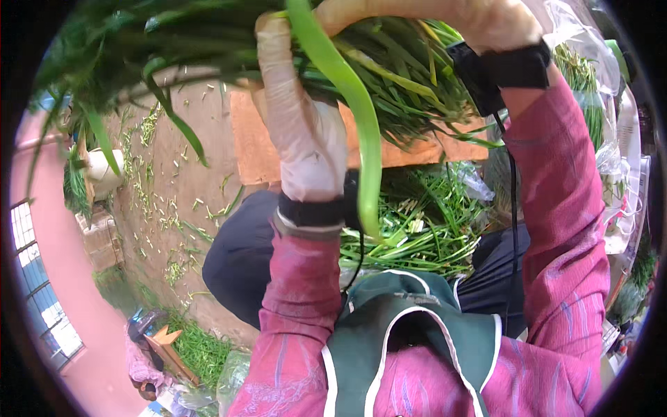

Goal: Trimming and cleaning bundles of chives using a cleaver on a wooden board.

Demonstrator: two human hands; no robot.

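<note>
A big bunch of long, strap-like green leaves (389,59) spans the top of the head view, held up in front of me. My left hand (306,132) grips it from below near the middle, fingers partly hidden by the leaves. Over the bunch's right part bends my right hand (486,21), closed on it, with its fingertips out of sight. One broad bright leaf (347,90) droops past my left wrist. Beneath the bunch is an orange-brown wooden board (260,149). Between my legs lies a heap of green leaves with pale cut pieces (424,243).
Short pale clippings (174,208) litter the brown floor on the left. Clear plastic (590,48) wraps more greens at the right. At lower left, another person (146,361) is beside a wooden stand (170,351) and piled greens (201,351). Black cables hang from both my wrist straps.
</note>
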